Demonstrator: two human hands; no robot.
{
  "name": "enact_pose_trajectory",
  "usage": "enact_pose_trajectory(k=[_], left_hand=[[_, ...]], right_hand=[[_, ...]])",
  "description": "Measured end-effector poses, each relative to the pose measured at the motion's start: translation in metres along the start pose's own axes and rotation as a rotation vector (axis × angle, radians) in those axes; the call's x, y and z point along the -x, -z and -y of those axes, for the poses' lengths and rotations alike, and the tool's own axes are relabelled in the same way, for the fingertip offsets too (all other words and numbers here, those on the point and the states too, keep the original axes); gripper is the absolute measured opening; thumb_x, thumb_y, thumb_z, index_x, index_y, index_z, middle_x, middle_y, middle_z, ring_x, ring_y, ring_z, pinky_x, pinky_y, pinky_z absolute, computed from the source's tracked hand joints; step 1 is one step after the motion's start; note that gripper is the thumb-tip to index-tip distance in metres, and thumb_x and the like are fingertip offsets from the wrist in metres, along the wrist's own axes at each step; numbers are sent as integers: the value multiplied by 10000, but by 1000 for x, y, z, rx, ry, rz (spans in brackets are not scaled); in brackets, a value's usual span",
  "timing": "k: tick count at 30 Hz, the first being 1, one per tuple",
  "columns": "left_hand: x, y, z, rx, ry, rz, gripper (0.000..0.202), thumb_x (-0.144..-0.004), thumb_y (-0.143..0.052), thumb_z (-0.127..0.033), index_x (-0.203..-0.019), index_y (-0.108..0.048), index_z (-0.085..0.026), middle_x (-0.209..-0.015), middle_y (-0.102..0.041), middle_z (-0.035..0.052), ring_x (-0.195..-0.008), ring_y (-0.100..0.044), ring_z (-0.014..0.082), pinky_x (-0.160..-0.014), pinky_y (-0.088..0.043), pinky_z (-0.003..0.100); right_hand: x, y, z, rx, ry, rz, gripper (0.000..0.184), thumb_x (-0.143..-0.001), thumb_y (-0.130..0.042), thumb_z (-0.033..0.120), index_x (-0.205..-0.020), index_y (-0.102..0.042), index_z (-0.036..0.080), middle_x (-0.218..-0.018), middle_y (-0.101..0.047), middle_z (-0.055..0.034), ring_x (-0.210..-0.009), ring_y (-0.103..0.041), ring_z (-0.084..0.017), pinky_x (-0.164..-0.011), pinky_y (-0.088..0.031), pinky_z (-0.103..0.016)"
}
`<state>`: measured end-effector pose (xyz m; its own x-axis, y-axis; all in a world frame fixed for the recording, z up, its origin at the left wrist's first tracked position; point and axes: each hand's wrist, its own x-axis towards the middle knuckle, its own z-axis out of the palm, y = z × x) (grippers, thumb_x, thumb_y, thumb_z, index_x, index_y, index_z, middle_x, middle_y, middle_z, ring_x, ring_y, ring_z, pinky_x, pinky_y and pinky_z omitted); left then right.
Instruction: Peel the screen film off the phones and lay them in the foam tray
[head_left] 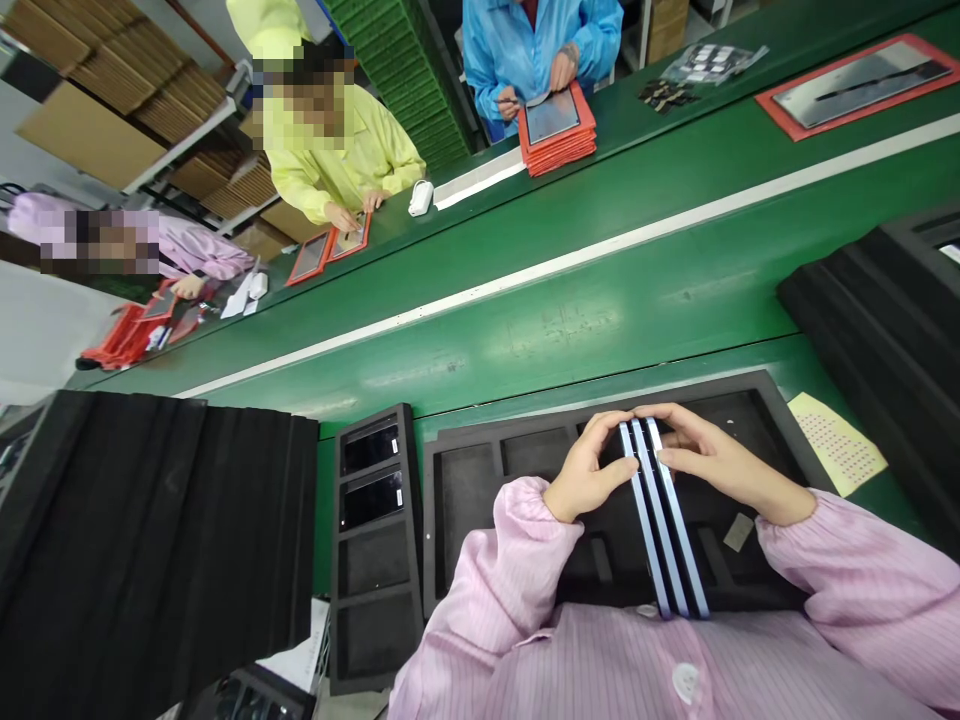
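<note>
Three slim smartphones with light-blue metal edges stand on their sides, pressed together face to face, their near ends by my chest. From the left, my left hand wraps round the stack's far end, thumb along the outer phone. My right hand grips the same end from the right, and the fingertips of both hands nearly meet at the top. Beneath the phones lies a black foam tray with moulded compartments. A small grey piece rests in that tray near my right sleeve.
Left of me, a narrow black tray holds two dark phones. Stacked black foam trays rise at the left and right. A yellow sticker sheet lies right. Across the green bench, several co-workers handle screens on red pads.
</note>
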<state>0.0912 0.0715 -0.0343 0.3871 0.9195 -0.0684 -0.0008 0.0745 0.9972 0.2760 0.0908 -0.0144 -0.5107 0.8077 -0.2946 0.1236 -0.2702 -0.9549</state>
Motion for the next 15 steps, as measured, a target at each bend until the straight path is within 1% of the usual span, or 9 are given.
enact_pose_trajectory(k=[2, 4, 7, 11, 13, 15], left_hand=[[0, 2, 1, -21, -27, 37, 572, -729, -632, -425, -1216, -441, -192, -1225, -456, 107, -1208, -435, 277, -1069, -316, 457], [0, 3, 2, -43, -34, 52, 596, -719, -641, -407, -1229, -423, -188, -1240, -443, 112, -1223, -416, 282, -1077, -301, 467], [0, 3, 3, -38, -12, 48, 596, -725, -634, -410, -1234, -417, -190, -1245, -439, 110, -1227, -416, 275, -1078, -305, 455], [1, 3, 3, -20, 4, 46, 602, -716, -649, -414, -1232, -425, -198, -1246, -445, 104, -1223, -423, 278, -1075, -311, 452], [1, 3, 3, -12, 3, 44, 596, -715, -651, -398, -1231, -427, -198, -1247, -444, 105, -1229, -416, 284, -1075, -307, 459], [1, 3, 2, -6, 4, 45, 599, -710, -652, -386, -1231, -428, -194, -1249, -440, 107, -1236, -408, 287, -1079, -299, 460]], right_hand=[[1, 1, 0, -2, 1, 37, 462, -720, -567, 335, -1156, -468, 221, -742, -551, 7, -716, -607, -185, -620, -545, -341], [1, 1, -1, 10, -8, 40, 479, -712, -567, 322, -1163, -446, 216, -703, -531, 21, -723, -610, -191, -629, -539, -342], [0, -3, -3, 36, -44, -30, 460, -691, -565, 347, -1116, -450, 213, -652, -500, 41, -638, -585, -172, -579, -515, -315], [-5, -10, -3, 98, -86, -166, 416, -648, -562, 389, -1016, -467, 221, -703, -525, 35, -501, -499, -120, -478, -445, -270], [-6, -12, -1, 119, -95, -190, 425, -635, -557, 386, -1015, -467, 217, -719, -532, 32, -485, -478, -110, -471, -420, -262], [-7, -12, 1, 121, -104, -184, 447, -623, -559, 388, -1023, -464, 211, -713, -531, 32, -480, -469, -108, -471, -410, -260]])
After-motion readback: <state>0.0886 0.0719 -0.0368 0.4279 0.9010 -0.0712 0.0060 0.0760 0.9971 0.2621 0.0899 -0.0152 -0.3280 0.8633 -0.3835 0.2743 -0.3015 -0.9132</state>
